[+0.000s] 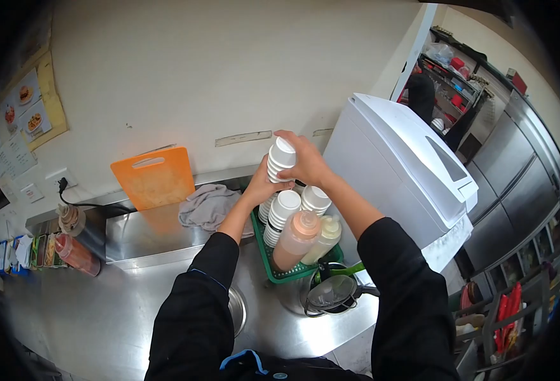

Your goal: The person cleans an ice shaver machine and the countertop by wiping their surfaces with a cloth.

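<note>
Both my hands grip one stack of white cups, held tilted above a green basket. My left hand is wrapped round the lower part of the stack. Higher up, my right hand closes on its right side, the fingers near the top cup. More upturned stacks of white cups stand in the basket below. At its front are a squeeze bottle of orange-brown sauce and a squeeze bottle of pale yellow sauce.
A strainer rests over a dark container in front of the basket. To the right stands a large white bin-like appliance. A grey cloth and an orange cutting board are by the wall. A red sauce bottle is at left.
</note>
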Motion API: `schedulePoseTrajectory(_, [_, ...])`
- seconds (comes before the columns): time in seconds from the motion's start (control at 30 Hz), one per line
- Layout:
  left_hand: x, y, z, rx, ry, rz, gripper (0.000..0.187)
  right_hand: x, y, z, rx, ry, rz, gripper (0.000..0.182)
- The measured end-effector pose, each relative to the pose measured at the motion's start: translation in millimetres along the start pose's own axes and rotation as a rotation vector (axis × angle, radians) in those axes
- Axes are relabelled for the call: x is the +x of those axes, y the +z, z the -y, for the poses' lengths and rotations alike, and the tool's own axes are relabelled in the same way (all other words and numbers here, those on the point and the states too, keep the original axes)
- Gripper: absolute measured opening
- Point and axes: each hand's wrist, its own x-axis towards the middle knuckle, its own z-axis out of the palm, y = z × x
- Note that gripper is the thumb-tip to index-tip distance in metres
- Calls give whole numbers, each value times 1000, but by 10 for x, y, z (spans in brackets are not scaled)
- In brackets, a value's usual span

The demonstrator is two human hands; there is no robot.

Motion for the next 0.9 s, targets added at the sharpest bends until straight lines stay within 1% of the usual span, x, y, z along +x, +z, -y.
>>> schedulePoseTrajectory(0.03, [-12, 5, -1, 81, 18, 3, 79, -34, -4, 54, 2, 2, 7, 84])
schedulePoseTrajectory(0.1, [-12, -1, 25, 92, 17, -18, 77, -95, 4, 140, -9, 108, -135, 81])
schedulePoseTrajectory(0.13, [-16, 3, -10, 137, -1, -34, 76, -98, 4, 149, -6, 105, -130, 81])
schedulePoseTrajectory(0.2, [-11, 5, -32, 175, -32, -65, 76, -72, -61, 166, -50, 120, -247, 79])
schedulePoseTrajectory(0.23, [-1, 1, -10, 177, -32, -67, 76, -71, -113, 166, -48, 118, -246, 79])
schedulePoseTrajectory(0.3, [17, -10, 41, 172, -25, -57, 78, -103, -243, 175, 17, 17, -310, 77])
schedulePoseTrajectory(0.33, [26, -29, 39, 174, -26, -56, 78, -162, -354, 273, 26, 52, -212, 78])
schedulePoseTrajectory(0.37, [39, -58, 33, 215, -30, -40, 79, -226, -386, 328, 27, 52, -212, 78])
schedulePoseTrajectory(0.43, [88, -112, 57, 253, -35, -25, 81, -403, -403, 421, -76, 73, 21, 78])
schedulePoseTrajectory(0.47, [139, -145, 77, 243, -67, 6, 81, -470, -374, 488, -99, 160, 108, 82])
schedulePoseTrajectory(0.5, [175, -183, 96, 236, -98, 38, 81, -518, -269, 444, -99, 160, 108, 82])
schedulePoseTrajectory(0.53, [190, -226, 100, 172, -142, 97, 84, -548, -123, 350, -234, 85, 100, 83])
schedulePoseTrajectory(0.57, [188, -274, 101, 178, -139, 101, 84, -565, -2, 252, -368, 10, 89, 84])
schedulePoseTrajectory(0.6, [176, -317, 73, 43, -172, 177, 86, -571, 60, 233, -407, 66, 177, 84])
schedulePoseTrajectory(0.63, [162, -356, 50, -91, -207, 254, 88, -550, 88, 186, -403, 68, 168, 84])
schedulePoseTrajectory(0.67, [133, -400, 34, -193, -269, 300, 91, -524, 113, 138, -411, 25, 196, 81])
schedulePoseTrajectory(0.7, [100, -409, 12, -190, -273, 305, 91, -509, 103, 160, -419, -18, 225, 78])
schedulePoseTrajectory(0.77, [46, -414, -20, -125, -251, 219, 87, -479, 19, 175, -423, -7, 263, 75])
schedulePoseTrajectory(0.8, [39, -401, -57, -123, -253, 224, 87, -442, -75, 209, -309, 45, 325, 76])
schedulePoseTrajectory(0.83, [41, -385, -95, -117, -233, 181, 85, -419, -125, 231, -196, 95, 386, 78])
schedulePoseTrajectory(0.87, [40, -366, -130, -111, -213, 138, 83, -409, -102, 237, -196, 97, 384, 78])
schedulePoseTrajectory(0.9, [63, -367, -116, -111, -213, 138, 83, -390, -47, 214, -275, 122, 336, 78])
